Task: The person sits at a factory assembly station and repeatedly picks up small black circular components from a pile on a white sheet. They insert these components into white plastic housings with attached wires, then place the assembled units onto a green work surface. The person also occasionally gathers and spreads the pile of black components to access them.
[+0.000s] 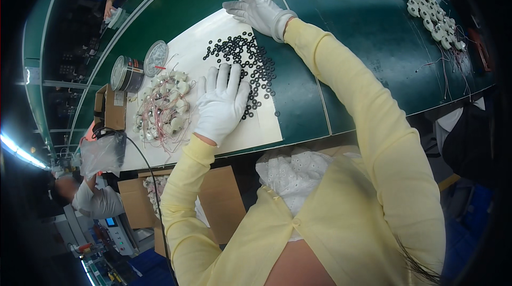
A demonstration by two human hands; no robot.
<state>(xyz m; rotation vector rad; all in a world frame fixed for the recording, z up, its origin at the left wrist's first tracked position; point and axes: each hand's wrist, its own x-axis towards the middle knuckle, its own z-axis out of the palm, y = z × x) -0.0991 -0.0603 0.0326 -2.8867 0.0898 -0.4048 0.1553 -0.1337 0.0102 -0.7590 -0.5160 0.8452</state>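
My left hand (221,99), in a white glove, lies flat with its fingers stretched out at the near left edge of a spread of small black rings (237,48). Some rings show right beside its fingers; what is under the palm is hidden. My right hand (260,11), gloved too, is beyond the rings near the far edge of the bench, fingers extended and nothing seen in them. The rings lie on a white sheet (269,126), a few of them on the green bench top (304,104). Left of my left hand is a heap of white round parts with thin reddish wires (168,107).
A tin can (127,74) and a round clear-looking lid (156,57) stand behind the wired heap, beside a small cardboard box (113,107). More white parts (434,19) lie at the far right. An open carton (221,195) sits below the bench edge. Other people (98,198) work at left.
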